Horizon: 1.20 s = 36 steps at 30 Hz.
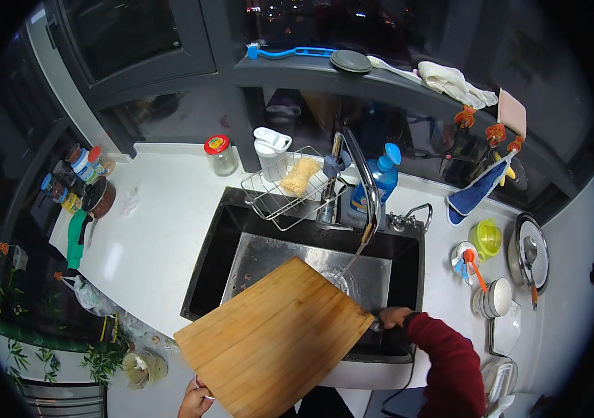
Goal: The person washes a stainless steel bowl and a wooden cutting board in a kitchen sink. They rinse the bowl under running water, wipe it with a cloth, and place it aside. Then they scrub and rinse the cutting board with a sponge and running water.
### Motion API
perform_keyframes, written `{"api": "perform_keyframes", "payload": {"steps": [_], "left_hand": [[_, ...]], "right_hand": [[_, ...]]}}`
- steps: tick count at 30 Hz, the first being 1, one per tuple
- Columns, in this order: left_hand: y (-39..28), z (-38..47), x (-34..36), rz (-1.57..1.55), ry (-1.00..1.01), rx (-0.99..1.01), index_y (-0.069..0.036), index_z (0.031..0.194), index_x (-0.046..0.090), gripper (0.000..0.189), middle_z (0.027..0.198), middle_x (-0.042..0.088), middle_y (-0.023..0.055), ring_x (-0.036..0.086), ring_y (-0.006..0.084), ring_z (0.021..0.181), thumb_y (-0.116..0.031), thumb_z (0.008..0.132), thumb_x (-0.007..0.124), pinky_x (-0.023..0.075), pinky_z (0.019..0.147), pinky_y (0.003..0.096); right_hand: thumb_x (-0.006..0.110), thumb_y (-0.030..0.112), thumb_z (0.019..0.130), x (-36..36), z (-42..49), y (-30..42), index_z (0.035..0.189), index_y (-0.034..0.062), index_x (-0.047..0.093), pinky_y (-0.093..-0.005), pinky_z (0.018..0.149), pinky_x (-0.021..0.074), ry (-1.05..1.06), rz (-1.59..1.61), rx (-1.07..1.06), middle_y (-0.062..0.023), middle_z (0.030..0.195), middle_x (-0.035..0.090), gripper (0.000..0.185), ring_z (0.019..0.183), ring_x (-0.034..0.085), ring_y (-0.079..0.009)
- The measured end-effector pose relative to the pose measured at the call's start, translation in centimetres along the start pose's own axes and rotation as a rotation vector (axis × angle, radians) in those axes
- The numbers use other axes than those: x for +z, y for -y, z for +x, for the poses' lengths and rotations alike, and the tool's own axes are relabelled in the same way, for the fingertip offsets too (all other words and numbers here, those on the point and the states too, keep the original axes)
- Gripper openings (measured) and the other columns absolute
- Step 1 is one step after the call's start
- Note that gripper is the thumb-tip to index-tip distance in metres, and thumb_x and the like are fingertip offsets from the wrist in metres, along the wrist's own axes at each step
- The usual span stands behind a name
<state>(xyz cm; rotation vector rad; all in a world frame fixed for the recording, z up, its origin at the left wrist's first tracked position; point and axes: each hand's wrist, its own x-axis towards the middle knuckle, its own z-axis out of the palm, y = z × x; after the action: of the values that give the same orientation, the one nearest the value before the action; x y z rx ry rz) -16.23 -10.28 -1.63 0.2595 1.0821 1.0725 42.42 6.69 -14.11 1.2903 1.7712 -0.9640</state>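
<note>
A wooden cutting board is tilted over the front of the sink, hiding part of the basin. My right hand grips it at the right corner, around what looks like a metal handle. At the lower left edge, my left hand holds a thin metal handle of the board, partly cut off by the frame. From the curved chrome faucet a stream of water runs into the basin just behind the board.
A wire rack with a yellow sponge sits at the sink's back edge, beside a blue soap bottle. Bowls and a pot stand on the right counter. A waste bin is at lower left.
</note>
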Motion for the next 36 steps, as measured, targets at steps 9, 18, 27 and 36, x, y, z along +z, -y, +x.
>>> {"api": "perform_keyframes", "payload": {"steps": [9,18,27,36], "left_hand": [[-1.6,-0.4,5.1,-0.076,0.071,-0.012,-0.009,0.094,0.045,0.04,0.08,0.048,-0.0009,0.053,0.013,0.071,0.017,0.064,0.037,0.0455,0.063,0.0278],[-3.7,-3.3,10.0,0.229,-0.008,-0.024,-0.008,0.086,0.044,0.029,0.074,0.047,0.0002,0.054,0.0134,0.068,0.015,0.067,0.04,0.0475,0.057,0.03],[-4.7,-4.3,12.3,0.351,0.014,0.019,-0.005,0.106,0.04,0.043,0.073,0.051,0.0045,0.054,0.0147,0.058,0.015,0.068,0.046,0.0503,0.054,0.0284],[-5.7,-4.3,14.3,0.42,-0.02,0.023,-0.005,0.101,0.041,0.039,0.072,0.048,0.0023,0.052,0.0101,0.057,0.013,0.067,0.049,0.0475,0.051,0.0248]], "right_hand": [[0.062,0.011,0.069,-7.9,-9.8,4.8,0.079,0.0048,0.066,-0.0358,0.076,0.0474,-0.701,0.297,-0.28,-0.0138,0.089,0.061,0.012,0.087,0.058,-0.0296],[0.041,0.019,0.09,-5.3,-3.3,19.5,0.133,0.003,0.033,-0.0387,0.104,0.0272,-0.832,0.206,-0.675,-0.017,0.14,0.03,0.047,0.128,0.03,-0.038],[0.042,0.014,0.085,-8.3,0.4,16.6,0.118,0.0013,0.052,-0.0388,0.099,0.0339,-0.8,0.322,-0.28,-0.0185,0.13,0.043,0.037,0.116,0.044,-0.0342],[0.038,0.017,0.086,-10.9,6.0,15.8,0.125,-0.001,0.044,-0.0372,0.102,0.029,-0.856,0.245,-0.369,-0.0207,0.129,0.043,0.044,0.121,0.037,-0.034]]}}
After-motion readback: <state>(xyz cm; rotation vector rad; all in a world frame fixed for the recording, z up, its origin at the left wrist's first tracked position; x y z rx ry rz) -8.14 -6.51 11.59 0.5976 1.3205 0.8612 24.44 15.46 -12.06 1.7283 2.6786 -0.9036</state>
